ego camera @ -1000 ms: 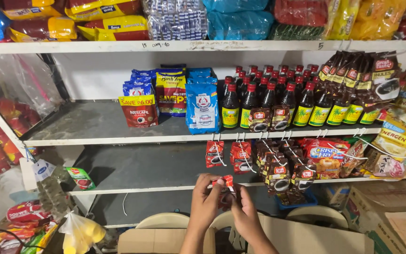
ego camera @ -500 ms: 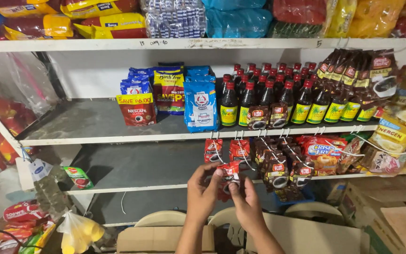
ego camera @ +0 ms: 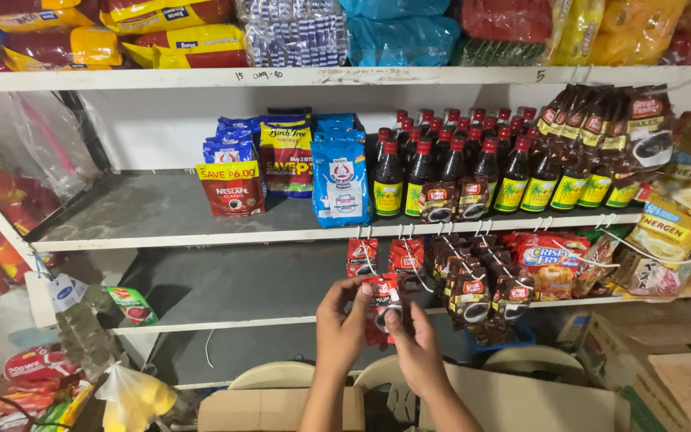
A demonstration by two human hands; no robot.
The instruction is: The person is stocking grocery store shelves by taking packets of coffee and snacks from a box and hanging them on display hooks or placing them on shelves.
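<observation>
Here, from the head camera, both hands meet just below the middle shelf's front edge [ego camera: 201, 240], pinching one small red-and-dark sachet [ego camera: 383, 300] between them: the left hand [ego camera: 341, 328] grips its left edge with thumb and fingers closed on it, and the right hand [ego camera: 417, 352] holds its lower right side with the thumb pressed to its face. The sachet stands upright, long axis vertical, directly under the hanging strips of red sachets [ego camera: 385, 256], with both hands about equally near.
</observation>
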